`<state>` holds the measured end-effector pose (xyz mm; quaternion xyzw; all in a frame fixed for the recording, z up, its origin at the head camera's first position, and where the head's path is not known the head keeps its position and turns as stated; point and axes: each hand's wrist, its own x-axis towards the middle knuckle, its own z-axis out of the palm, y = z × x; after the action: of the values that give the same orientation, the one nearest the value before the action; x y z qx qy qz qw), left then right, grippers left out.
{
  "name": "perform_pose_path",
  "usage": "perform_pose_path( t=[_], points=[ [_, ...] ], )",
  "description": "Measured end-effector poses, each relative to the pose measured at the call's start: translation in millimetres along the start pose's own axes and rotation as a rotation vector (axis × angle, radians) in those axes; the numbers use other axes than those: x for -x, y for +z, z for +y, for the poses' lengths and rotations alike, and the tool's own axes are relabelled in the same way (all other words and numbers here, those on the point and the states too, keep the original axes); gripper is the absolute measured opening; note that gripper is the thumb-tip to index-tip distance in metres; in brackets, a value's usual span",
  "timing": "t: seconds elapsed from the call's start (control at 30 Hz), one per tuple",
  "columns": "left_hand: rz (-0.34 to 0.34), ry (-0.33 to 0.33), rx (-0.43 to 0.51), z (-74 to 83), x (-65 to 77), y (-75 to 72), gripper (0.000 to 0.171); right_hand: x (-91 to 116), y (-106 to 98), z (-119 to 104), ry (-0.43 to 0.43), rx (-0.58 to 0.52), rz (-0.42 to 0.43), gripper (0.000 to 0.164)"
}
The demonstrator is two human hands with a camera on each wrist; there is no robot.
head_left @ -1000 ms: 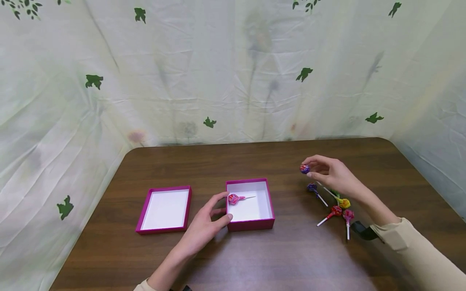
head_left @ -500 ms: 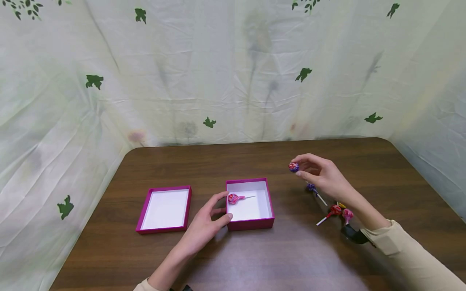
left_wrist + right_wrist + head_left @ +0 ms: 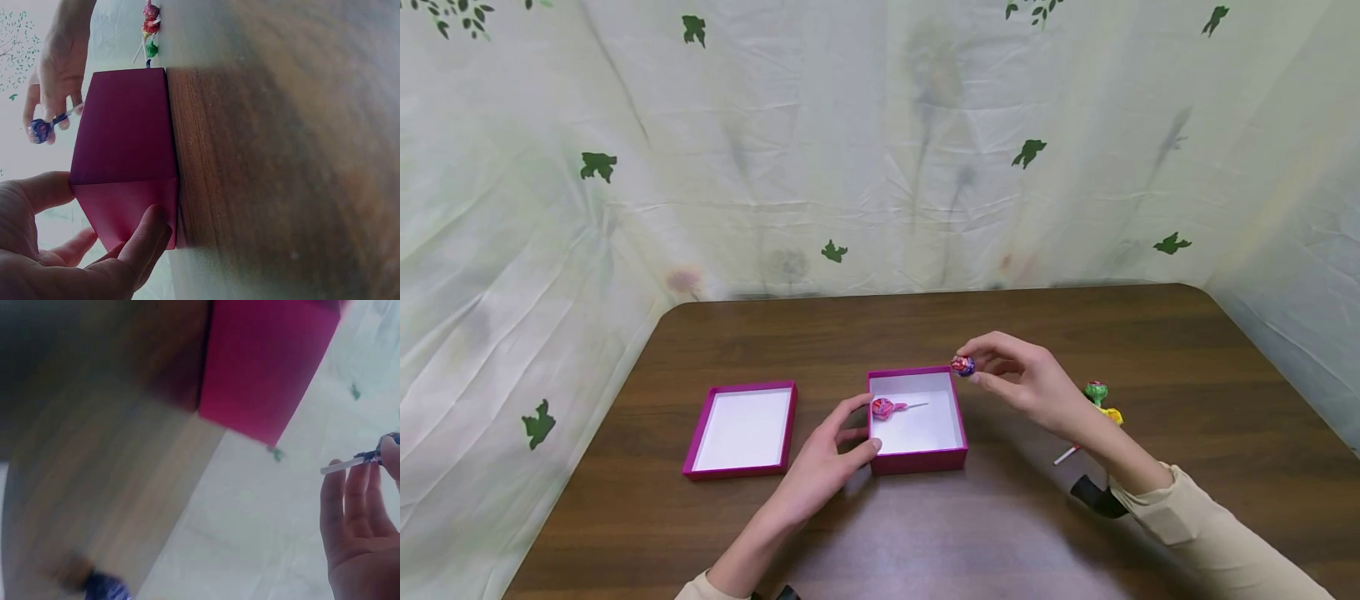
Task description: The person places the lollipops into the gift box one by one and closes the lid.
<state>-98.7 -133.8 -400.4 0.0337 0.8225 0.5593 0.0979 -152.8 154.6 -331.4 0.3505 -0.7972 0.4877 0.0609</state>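
Observation:
In the head view, a magenta box [image 3: 917,462] with a white inside stands uncovered on the table, a pink-wrapped lollipop [image 3: 883,408] lying in it. My left hand [image 3: 823,462] holds the box's left side; the left wrist view shows the thumb at the top corner and fingers against the side wall. At the box's far right corner, my right hand [image 3: 1022,383] pinches a purple-and-red wrapped lollipop [image 3: 962,366] by its head, above the table. Its white stick points back under the palm in the right wrist view.
The magenta lid [image 3: 739,429] lies inside-up to the left of the box. On the right lie more lollipops, a green one [image 3: 1096,392] and a yellow one [image 3: 1111,414] among them, partly hidden by my right forearm. A patterned curtain [image 3: 880,167] hangs behind the table.
My right hand has carried the purple-and-red lollipop leftward from the pile to the box's right rim. My left hand and the box have stayed in place.

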Motion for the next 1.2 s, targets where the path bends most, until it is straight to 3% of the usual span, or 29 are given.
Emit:
perform_pose_path(
  t=[0.23,0.43,1.0,1.2],
  points=[
    [0.001,-0.013,0.005,0.3,-0.8,-0.5,0.057,-2,27,10,-0.095,0.013,-0.010,0.035],
    [0.000,-0.008,0.001,0.1,-1.7,-0.5,0.057,-9,47,24,-0.141,0.002,-0.102,0.030],
    [-0.010,0.033,-0.003,-2.6,-1.6,-0.3,0.056,-31,73,32,-0.056,0.044,-0.313,0.027],
    [-0.004,0.036,0.007,-2.6,-0.7,-0.5,0.055,-37,80,33,-0.007,0.111,-0.380,0.025]
  ],
)
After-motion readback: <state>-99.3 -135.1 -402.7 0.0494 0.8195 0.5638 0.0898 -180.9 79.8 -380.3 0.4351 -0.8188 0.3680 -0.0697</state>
